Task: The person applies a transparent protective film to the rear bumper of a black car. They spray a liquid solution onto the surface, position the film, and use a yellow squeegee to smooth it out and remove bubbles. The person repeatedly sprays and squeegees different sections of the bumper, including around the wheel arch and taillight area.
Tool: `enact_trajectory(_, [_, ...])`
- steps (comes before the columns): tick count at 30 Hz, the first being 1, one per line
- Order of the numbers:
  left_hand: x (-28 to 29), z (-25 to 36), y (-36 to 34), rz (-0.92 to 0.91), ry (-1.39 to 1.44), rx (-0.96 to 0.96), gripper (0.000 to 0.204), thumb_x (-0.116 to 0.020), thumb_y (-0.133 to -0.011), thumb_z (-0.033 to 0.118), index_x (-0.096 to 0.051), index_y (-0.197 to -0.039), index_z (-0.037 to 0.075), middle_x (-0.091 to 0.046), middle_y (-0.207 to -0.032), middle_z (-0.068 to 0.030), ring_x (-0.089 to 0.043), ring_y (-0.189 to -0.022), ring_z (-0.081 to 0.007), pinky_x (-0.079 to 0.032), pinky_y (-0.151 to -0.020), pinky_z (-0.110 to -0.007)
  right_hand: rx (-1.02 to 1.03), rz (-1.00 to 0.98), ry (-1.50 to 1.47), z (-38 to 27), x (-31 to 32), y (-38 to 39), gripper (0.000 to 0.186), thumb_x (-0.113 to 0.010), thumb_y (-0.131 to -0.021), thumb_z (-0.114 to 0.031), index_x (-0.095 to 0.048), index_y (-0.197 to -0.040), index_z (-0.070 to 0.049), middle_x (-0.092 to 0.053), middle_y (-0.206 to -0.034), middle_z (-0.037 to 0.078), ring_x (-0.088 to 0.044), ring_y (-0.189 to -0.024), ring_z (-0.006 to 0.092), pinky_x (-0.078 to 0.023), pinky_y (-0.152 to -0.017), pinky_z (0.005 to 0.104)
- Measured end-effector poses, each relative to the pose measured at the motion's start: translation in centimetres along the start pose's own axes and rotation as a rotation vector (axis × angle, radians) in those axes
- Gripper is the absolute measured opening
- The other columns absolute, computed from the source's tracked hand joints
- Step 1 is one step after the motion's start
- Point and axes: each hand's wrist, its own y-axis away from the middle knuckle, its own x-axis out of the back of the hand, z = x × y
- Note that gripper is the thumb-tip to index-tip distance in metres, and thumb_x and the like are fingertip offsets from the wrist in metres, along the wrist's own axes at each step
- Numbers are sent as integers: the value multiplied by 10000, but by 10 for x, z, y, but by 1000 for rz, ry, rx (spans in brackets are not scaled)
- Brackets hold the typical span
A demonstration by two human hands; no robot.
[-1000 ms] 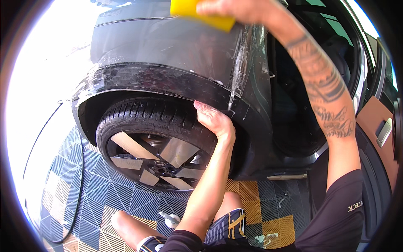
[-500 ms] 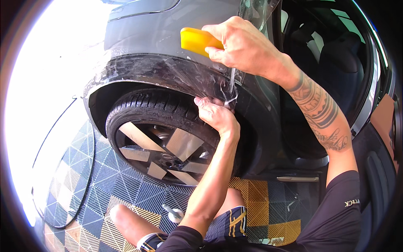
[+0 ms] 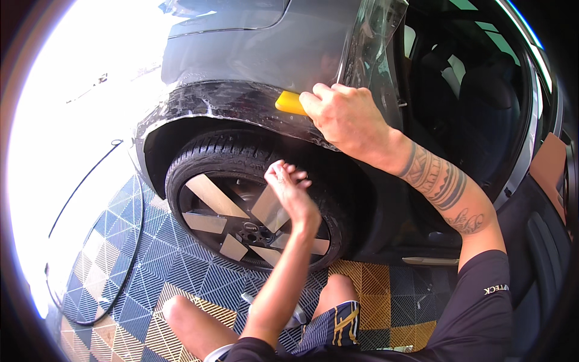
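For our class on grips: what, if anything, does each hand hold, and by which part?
The right hand grips a yellow scraper by its right end. Nothing shows in the partly blurred left hand.

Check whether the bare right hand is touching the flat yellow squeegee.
Touching: the head view shows the right hand gripping the squeegee, whose yellow end sticks out.

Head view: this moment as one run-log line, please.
right hand: grips yellow tool at wheel-arch trim | left hand: before wheel, no object visible
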Motion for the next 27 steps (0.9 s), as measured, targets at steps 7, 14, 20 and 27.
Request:
enact_trajectory(7, [68, 93, -47, -989, -1190, -125, 234, -565, -923, 228, -544, -930, -4, -531, -704, -51, -507, -650, -137, -435, -605, -299, -78, 60, 50, -12, -1, 1, 76, -556, -826, -136, -552, -838, -61, -575, -739, 63, -635, -676, 208, -528, -532, 322])
enact_trajectory(14, [53, 158, -62, -1216, -1320, -25, 338, -570, -922, 301, -571, -1056, -9, -635, -815, -98, -616, -729, -164, -485, -642, -302, -146, 107, 39, -15, -4, 1, 65, -545, -834, -126, -558, -839, -62, -563, -739, 62, -626, -681, 202, -524, -538, 316])
enact_trajectory(20, [-24, 140, -35, -960, -653, -50, 630, -574, -913, 398, -372, -1301, -56, -548, -1115, -117, -573, -984, -167, -485, -753, -269, -236, 194, -9, -14, -4, 5, 95, -557, -829, -148, -553, -829, -53, -562, -780, 80, -615, -727, 248, -514, -589, 363])
enact_trajectory(27, [-42, 129, -36, -516, -401, -536, 334, -550, -932, 105, -391, -1200, -16, -498, -1061, -114, -545, -937, -188, -479, -812, -307, -108, 247, -540, -69, 6, 6, 389, -695, -709, -181, -616, -1040, 9, -530, -1144, 172, -532, -1051, 308, -453, -874, 403])
